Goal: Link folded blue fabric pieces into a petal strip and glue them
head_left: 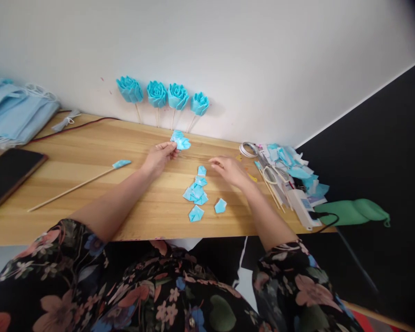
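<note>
My left hand (160, 157) pinches several folded light-blue petals (181, 140) between thumb and fingers, above the wooden table. To its right, my right hand (228, 169) hovers with loosely bent fingers and no visible thing in them. Just left of that hand, a column of folded blue petals (197, 191) lies on the table, some overlapping. One single petal (220, 205) lies apart on the right of the column. A wooden stick (72, 188) with a small blue folded tip (121, 163) rests left of my left forearm.
Several finished blue flowers (157, 94) on sticks lean against the wall. Face masks (17, 113) and a phone (12, 177) lie left. On the right are a tape roll (249, 150), scissors (270, 175), blue scraps (290, 161), a white power strip (302, 210) and a green pouch (352, 212).
</note>
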Motion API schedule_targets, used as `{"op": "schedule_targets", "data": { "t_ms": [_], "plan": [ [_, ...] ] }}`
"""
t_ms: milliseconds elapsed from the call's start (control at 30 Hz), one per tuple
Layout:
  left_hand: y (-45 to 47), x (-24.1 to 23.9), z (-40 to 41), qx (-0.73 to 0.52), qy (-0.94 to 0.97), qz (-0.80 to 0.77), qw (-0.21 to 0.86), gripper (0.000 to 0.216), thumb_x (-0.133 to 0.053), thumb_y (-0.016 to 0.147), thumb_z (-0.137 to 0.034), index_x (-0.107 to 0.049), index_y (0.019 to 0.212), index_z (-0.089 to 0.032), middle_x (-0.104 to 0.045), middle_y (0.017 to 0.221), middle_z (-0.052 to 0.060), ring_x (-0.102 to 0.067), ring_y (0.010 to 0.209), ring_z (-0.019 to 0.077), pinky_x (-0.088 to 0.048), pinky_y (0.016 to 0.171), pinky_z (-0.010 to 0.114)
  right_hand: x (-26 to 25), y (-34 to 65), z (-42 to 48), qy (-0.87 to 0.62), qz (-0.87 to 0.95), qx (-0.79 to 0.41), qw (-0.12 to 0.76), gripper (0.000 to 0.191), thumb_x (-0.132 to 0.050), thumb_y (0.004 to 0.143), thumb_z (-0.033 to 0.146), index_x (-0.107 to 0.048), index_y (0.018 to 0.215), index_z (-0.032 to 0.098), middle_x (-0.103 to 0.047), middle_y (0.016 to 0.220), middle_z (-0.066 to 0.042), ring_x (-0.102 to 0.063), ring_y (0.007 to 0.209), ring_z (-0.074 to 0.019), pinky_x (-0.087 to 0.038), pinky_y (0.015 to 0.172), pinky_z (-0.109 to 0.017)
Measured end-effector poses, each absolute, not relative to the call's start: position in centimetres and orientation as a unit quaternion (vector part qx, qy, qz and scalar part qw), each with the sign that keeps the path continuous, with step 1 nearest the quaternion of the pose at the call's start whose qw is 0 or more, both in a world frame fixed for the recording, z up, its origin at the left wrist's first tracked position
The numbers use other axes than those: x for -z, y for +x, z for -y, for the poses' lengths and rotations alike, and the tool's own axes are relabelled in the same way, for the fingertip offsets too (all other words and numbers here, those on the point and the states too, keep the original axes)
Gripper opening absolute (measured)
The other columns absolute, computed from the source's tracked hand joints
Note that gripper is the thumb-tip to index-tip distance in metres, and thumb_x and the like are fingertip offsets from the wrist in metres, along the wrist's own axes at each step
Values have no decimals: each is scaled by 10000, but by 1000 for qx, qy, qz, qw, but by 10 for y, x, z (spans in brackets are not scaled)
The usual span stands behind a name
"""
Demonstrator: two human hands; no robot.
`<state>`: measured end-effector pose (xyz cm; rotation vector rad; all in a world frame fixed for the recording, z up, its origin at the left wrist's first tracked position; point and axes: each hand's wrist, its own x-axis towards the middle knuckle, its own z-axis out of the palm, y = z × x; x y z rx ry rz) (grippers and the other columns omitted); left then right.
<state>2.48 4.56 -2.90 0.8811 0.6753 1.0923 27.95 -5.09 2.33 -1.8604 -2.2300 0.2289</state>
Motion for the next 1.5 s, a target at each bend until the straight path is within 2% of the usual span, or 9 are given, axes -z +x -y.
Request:
{"op": "schedule_targets", "data": {
  "t_ms": [100,267,400,533,633,733,900,1200,1500],
  "plan": [
    [25,30,-46,-492,398,-300,714,342,-917,636,-402,-707,704,-141,-665,678,26,-557,618,104,-429,626,245,-10,260,35,-631,762,-109,93,197,-594,971,226,-749,1093,220,-771,1142,-83,-695,1053,-237,-482,856,-324],
    [26,29,-44,-494,393,-298,716,381,-940,590,-424,-714,694,-135,-662,664,21,-555,614,97,-424,621,235,-1,261,23,-642,746,-138,110,70,-662,896,188,-719,860,207,-760,933,-50,-664,864,-192,-414,732,-287],
    [26,27,-43,-490,393,-296,720,339,-923,624,-396,-722,695,-132,-669,676,27,-564,628,102,-431,630,243,0,263,23,-631,694,-239,251,77,-665,854,255,-675,796,206,-720,799,-10,-607,722,-157,-413,708,-292],
    [27,29,-43,-495,399,-293,714,307,-906,651,-388,-738,703,-136,-664,672,27,-558,622,108,-428,629,253,-3,245,21,-564,594,-381,430,279,-746,771,464,-637,815,211,-668,712,17,-537,613,-125,-433,628,-284],
    [27,31,-43,-500,407,-290,707,289,-885,688,-390,-747,715,-138,-659,659,27,-552,620,111,-422,632,255,-6,224,18,-527,539,-425,500,431,-844,656,505,-627,903,225,-648,685,37,-546,622,-126,-441,592,-270],
    [27,33,-44,-498,416,-284,706,277,-858,728,-397,-756,747,-140,-683,696,36,-579,659,125,-453,685,266,-5,206,17,-510,505,-440,540,509,-877,618,485,-614,979,240,-637,667,55,-560,626,-126,-457,585,-266],
    [28,35,-44,-495,414,-273,714,309,-859,725,-423,-767,802,-138,-703,731,41,-640,734,166,-510,768,308,2,193,16,-506,461,-442,579,525,-869,625,461,-593,1018,250,-649,672,60,-584,634,-129,-486,590,-267],
    [30,36,-44,-520,380,-277,713,300,-927,618,-351,-786,775,-138,-719,717,21,-626,678,137,-507,737,292,11,185,14,-518,417,-441,602,558,-869,606,457,-590,1043,250,-664,697,50,-623,683,-145,-510,604,-273],
    [33,30,-38,-513,365,-275,727,202,-905,666,-256,-778,757,-128,-721,722,32,-630,689,128,-500,755,288,12,187,16,-534,406,-428,606,561,-849,626,445,-592,1083,246,-667,737,43,-633,718,-147,-526,643,-277]
  ]
}}
